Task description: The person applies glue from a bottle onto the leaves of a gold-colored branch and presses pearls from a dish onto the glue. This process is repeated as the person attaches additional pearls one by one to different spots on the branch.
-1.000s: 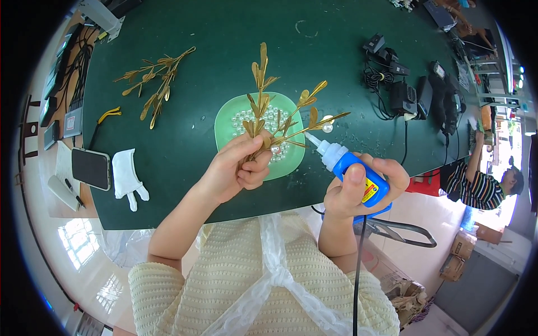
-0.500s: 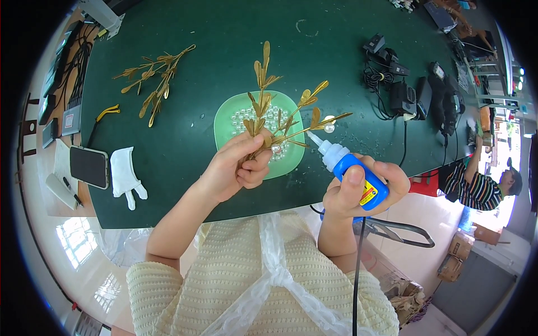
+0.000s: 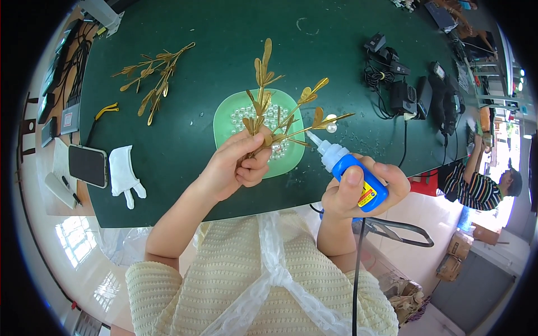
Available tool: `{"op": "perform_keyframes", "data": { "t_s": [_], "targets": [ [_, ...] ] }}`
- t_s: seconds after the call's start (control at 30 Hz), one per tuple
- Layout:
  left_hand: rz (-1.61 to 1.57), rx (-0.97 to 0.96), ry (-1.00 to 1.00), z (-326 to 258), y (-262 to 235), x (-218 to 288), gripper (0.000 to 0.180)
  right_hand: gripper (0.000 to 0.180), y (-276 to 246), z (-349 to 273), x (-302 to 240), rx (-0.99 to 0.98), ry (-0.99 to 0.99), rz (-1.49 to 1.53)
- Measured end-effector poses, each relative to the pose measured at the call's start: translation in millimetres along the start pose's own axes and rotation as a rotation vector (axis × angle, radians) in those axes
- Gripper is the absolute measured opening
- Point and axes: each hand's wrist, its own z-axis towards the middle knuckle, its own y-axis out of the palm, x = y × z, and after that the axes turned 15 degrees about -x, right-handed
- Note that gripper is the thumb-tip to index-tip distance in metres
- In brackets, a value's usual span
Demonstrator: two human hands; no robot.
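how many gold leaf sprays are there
2. The held spray is in the left hand, above the green tray; the loose spray lies on the table, toward its left side. Any hidden ones can't be ruled out.

No wording can be read clearly. Just past three o'clock from the centre, a blue bottle [image 3: 343, 164] carries a yellow label with red on it [image 3: 366, 196], its print too small to tell. Towards half past nine, a pale label [image 3: 68, 119] on a grey box [image 3: 72, 108] is equally illegible.
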Motion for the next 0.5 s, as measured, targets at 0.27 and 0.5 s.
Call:
{"op": "perform_keyframes", "data": {
  "t_s": [0.27, 0.5],
  "targets": [
    [0.049, 0.01, 0.014, -0.3, 2.9, 1.8, 0.019, 0.034, -3.6, 3.0, -2.7, -0.099, -0.065, -0.002],
    [0.068, 0.021, 0.015, -1.0, -1.2, -0.1, 0.025, 0.028, -2.6, 4.0, -3.6, -0.091, -0.087, 0.098]
  ]
}}
